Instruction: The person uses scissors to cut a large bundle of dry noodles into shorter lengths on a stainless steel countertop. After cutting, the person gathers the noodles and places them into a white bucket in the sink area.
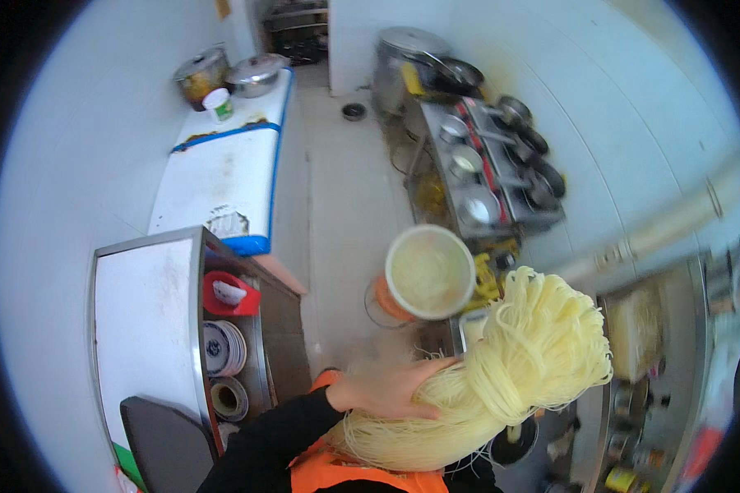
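A big bundle of pale yellow noodles (431,431) is held up in front of me, at an angle across my body. Strands of the noodles are wound round its upper part, and looped ends fan out above the wrap. My left hand (398,388) grips the bundle from the left, thumb and fingers spread around its side. My right hand is out of sight behind the noodles; only a little black sleeve shows below them. Beyond the bundle a white bucket (430,271) contains cloudy, pale contents that I cannot make out.
A white chest freezer (222,179) and a cabinet with stacked plates (222,348) line the left. On the right a steel stove (493,166) carries several pans, with a large pot (394,68) beyond. A small black bowl (354,111) lies on the tiled floor.
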Action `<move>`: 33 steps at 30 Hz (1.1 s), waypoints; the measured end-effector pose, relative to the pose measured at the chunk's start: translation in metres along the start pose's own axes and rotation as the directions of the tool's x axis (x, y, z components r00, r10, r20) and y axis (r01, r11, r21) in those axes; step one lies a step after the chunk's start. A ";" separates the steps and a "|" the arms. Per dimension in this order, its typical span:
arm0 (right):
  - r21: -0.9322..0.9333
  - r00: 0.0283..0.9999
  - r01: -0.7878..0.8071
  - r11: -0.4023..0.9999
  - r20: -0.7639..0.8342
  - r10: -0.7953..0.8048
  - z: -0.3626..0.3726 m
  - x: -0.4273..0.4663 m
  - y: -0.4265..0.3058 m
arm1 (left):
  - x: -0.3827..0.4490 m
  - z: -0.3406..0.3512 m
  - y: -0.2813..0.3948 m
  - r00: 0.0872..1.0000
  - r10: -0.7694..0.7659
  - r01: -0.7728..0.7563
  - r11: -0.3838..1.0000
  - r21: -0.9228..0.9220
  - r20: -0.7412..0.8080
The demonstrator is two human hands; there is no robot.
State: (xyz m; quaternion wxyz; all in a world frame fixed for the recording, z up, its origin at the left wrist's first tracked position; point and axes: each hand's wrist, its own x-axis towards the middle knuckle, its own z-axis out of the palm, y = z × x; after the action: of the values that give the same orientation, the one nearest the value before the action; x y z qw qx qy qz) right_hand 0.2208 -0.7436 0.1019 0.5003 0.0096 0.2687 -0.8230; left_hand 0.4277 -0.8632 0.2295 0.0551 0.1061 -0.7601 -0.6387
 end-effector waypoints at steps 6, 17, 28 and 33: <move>-0.046 0.976 -0.199 0.979 0.085 0.203 0.083 0.155 0.076 | 0.008 -0.152 -0.038 0.980 0.033 -0.026 0.999 0.040 -0.196; -0.045 0.944 -0.303 0.952 0.125 0.306 0.243 0.391 0.205 | 0.077 -0.436 -0.084 0.982 -0.007 -0.013 0.995 -0.101 -0.191; 0.058 0.934 -0.326 0.944 0.174 0.312 0.346 0.731 0.276 | 0.230 -0.741 -0.178 0.977 -0.190 0.170 0.969 -0.181 -0.096; 0.042 0.875 -0.432 0.901 0.262 0.407 0.452 0.897 0.313 | 0.264 -0.895 -0.212 0.928 -0.242 0.197 0.964 -0.178 -0.284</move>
State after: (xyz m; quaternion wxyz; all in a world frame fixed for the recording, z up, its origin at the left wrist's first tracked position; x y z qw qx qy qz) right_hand 0.1463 -1.7928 0.0977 0.6954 -0.0101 0.1547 -0.7017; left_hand 0.3869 -1.8176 0.1673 0.1069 0.2831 -0.6770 -0.6709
